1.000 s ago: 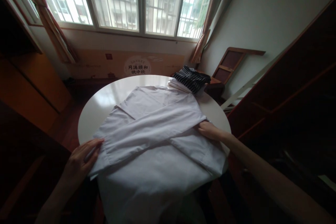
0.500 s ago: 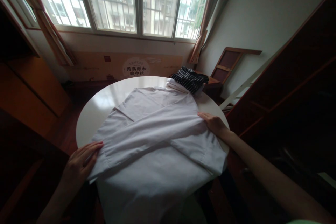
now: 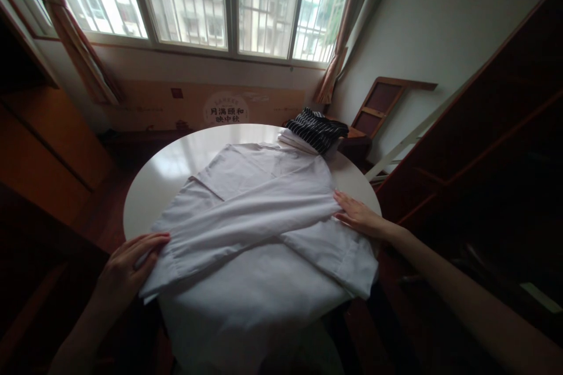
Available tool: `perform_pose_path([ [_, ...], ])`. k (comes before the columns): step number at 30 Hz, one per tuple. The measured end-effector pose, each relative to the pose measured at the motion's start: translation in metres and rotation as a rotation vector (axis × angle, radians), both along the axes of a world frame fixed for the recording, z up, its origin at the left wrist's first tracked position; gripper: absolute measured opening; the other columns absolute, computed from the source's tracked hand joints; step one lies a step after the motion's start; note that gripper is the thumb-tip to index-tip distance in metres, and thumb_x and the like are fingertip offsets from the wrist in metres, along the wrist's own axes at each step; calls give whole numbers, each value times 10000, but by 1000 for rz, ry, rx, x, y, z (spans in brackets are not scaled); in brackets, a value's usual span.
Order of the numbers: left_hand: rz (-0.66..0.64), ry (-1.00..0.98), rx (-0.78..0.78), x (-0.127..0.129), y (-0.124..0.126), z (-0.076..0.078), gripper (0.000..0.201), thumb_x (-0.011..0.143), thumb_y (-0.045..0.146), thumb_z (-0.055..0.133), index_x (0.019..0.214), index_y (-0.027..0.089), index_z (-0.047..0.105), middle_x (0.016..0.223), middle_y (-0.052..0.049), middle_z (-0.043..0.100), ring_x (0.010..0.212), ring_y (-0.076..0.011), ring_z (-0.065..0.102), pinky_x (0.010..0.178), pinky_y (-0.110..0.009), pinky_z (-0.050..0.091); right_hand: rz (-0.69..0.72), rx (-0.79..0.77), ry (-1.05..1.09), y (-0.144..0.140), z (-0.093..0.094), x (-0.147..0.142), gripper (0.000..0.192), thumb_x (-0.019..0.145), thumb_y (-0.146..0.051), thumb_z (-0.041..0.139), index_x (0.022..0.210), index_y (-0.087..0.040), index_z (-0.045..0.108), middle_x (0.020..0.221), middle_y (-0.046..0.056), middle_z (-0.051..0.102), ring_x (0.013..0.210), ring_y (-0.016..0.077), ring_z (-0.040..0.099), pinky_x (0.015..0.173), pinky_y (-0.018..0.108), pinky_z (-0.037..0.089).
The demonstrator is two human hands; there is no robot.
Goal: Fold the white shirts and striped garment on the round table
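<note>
A white long-sleeved shirt (image 3: 264, 211) is spread over the round table, both sleeves folded across its body. Its lower part hangs over the near edge. On the left, my left hand (image 3: 132, 261) has its fingers over the edge of a sleeve's cuff end and its thumb close beneath, closed on the cloth. My right hand (image 3: 358, 215) rests at the shirt's right side, fingers stretched out flat on the fold, touching the fabric without gripping it.
The white table (image 3: 149, 187) shows its bare rim at the left. A black-and-white striped folded garment (image 3: 314, 132) lies on folded white cloth (image 3: 294, 142) at the back right. Beyond stand a wooden chair (image 3: 380, 102) and a barred window (image 3: 189, 0).
My right hand has slid slightly down along the shirt's right edge and its fingers lie flatter and more spread. My left hand stays at the cuff. The view has shifted a little.
</note>
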State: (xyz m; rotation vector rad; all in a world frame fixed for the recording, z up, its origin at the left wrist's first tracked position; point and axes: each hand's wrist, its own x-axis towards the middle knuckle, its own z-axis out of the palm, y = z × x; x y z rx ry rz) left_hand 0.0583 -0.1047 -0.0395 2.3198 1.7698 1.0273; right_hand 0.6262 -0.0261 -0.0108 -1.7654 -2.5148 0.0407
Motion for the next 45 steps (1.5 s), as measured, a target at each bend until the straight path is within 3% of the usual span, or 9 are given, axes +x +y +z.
perform_pose_path([
  [5, 4, -18, 17, 2, 0, -1, 329, 799, 437, 438, 990, 255, 635, 1057, -20, 659, 1048, -211, 567, 961, -347, 425, -60, 14, 228, 17, 4, 3, 484, 880, -390, 326, 1279, -151, 460, 1383, 126, 405, 1289, 227, 357, 1061, 409, 293],
  [10, 6, -12, 41, 4, 0, -1, 317, 799, 426, 440, 976, 256, 641, 1041, -18, 666, 1027, -209, 581, 948, -339, 438, -289, -8, 634, 58, 27, -15, 334, 801, -272, 484, 1101, -156, 574, 1159, 115, 605, 1029, 218, 585, 917, 352, 444],
  [16, 12, 1, 72, 5, 1, -1, 315, 794, 413, 441, 963, 247, 649, 1016, -23, 675, 1006, -211, 594, 931, -332, 453, -564, -310, 1124, 105, 50, -30, 96, 730, -229, 605, 719, -135, 594, 699, 75, 662, 583, 141, 602, 631, 272, 505],
  [23, 11, -13, 62, 5, 0, -1, 315, 785, 414, 444, 952, 246, 651, 1023, -23, 675, 998, -209, 599, 931, -335, 455, -679, -230, 979, 123, 54, -29, 193, 692, -193, 658, 565, -143, 522, 421, -43, 441, 428, 71, 404, 446, 199, 358],
  [30, 26, -20, 52, 7, 0, 0, 316, 778, 406, 439, 950, 248, 651, 1011, -21, 678, 1000, -208, 598, 932, -328, 454, -672, -112, 921, 119, 46, -36, 171, 774, -229, 566, 633, -148, 512, 559, -2, 542, 510, 95, 478, 516, 211, 404],
  [34, 3, 3, 68, 6, -1, 1, 310, 783, 394, 445, 962, 245, 648, 1015, -23, 675, 992, -211, 602, 919, -334, 465, -688, 39, 853, 121, 35, -36, 149, 815, -282, 511, 747, -150, 524, 776, 66, 626, 699, 147, 563, 619, 226, 431],
  [38, 9, 9, 76, 5, -1, 0, 307, 789, 389, 443, 970, 245, 646, 1035, -24, 668, 1003, -210, 598, 922, -339, 463, -705, 182, 579, 120, 30, -27, 178, 798, -298, 537, 885, -144, 553, 926, 136, 635, 891, 228, 580, 726, 281, 419],
  [42, 7, 6, 66, 5, -1, -1, 311, 790, 399, 439, 965, 244, 644, 1028, -26, 669, 1002, -210, 596, 930, -337, 456, -739, 142, 315, 107, 32, -23, 311, 850, -405, 440, 894, -137, 591, 891, 156, 652, 857, 236, 608, 707, 286, 413],
  [45, 5, -2, 72, 6, -1, -1, 312, 800, 403, 434, 976, 243, 636, 1038, -28, 664, 1018, -210, 585, 942, -345, 444, -665, 6, 296, 94, 36, -23, 358, 822, -452, 478, 705, -142, 611, 704, 106, 641, 738, 220, 603, 642, 267, 400],
])
